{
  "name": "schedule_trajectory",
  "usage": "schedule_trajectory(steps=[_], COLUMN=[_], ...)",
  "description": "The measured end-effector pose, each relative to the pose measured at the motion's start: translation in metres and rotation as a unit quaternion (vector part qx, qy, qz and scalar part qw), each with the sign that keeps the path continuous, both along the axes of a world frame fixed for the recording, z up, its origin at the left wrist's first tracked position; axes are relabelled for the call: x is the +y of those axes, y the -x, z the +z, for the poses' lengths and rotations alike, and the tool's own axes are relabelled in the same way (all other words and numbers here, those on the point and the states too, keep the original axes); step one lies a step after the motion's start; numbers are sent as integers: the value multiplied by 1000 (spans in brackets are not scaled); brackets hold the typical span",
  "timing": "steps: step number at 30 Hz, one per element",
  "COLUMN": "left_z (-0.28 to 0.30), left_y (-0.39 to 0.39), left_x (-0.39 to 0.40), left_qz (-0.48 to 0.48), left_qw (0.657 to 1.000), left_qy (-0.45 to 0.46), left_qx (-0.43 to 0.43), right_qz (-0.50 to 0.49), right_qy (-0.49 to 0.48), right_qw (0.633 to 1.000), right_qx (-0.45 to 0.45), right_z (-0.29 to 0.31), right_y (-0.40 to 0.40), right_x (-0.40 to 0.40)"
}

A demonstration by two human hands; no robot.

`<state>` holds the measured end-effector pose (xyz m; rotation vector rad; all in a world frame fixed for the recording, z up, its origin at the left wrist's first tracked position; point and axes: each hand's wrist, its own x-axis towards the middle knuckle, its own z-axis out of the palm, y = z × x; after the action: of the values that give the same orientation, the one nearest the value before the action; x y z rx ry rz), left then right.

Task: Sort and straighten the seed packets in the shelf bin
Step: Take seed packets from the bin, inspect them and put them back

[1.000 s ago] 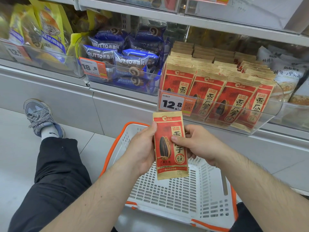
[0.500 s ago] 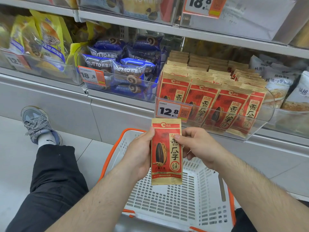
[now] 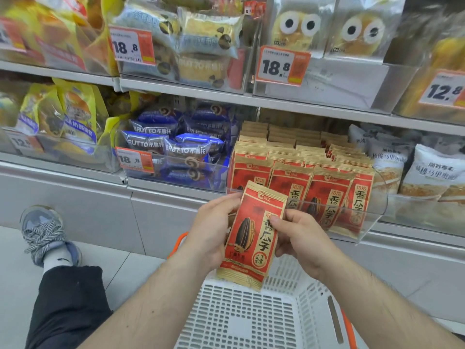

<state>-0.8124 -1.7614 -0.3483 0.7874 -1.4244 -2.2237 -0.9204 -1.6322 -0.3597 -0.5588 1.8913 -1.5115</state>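
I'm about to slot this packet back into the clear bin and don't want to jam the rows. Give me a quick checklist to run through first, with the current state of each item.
1. Packet held in both hands: ok, left hand on its left edge, right hand pinching its right edge.
2. Printed face toward the viewer, like the front row: ok.
3. Packet upright: not ok, its top leans right.
4. Front row straight: not ok, the right-end packet leans.
5. Free gap in the bin: cannot tell, rows look full.
6. Basket below to catch a drop: ok.
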Motion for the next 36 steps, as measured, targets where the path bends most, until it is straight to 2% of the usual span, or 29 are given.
schedule_trajectory(steps=[10, 14, 16, 19, 22, 24, 27, 33, 36], left_z=[53, 59, 56, 51, 43, 41, 37, 33, 29], left_y=[28, 40, 49, 57, 61, 60, 59, 58, 57], left_x=[-22, -50, -66, -74, -72, -69, -66, -65, -65], left_qz=[13, 83, 122, 75, -1, -4, 12, 12, 11], left_qw=[998, 985, 966, 934, 890, 876, 871, 862, 856], left_qy=[50, 148, 229, 347, 442, 465, 474, 492, 504], left_qx=[42, 42, 10, -47, -115, -131, -127, -120, -115], right_qz=[-74, -161, -199, -222, -207, -186, -149, -124, -66], right_qy=[111, 216, 278, 334, 282, 216, 143, 94, 5], right_qw=[989, 961, 937, 913, 937, 955, 965, 956, 953], right_qx=[-70, -69, -71, -68, 13, 84, 162, 249, 294], right_z=[25, 44, 60, 83, 100, 108, 117, 130, 123], right_y=[-1, 10, 17, 28, 39, 49, 63, 88, 89], right_x=[-2, -5, -8, -17, -29, -37, -49, -63, -70])
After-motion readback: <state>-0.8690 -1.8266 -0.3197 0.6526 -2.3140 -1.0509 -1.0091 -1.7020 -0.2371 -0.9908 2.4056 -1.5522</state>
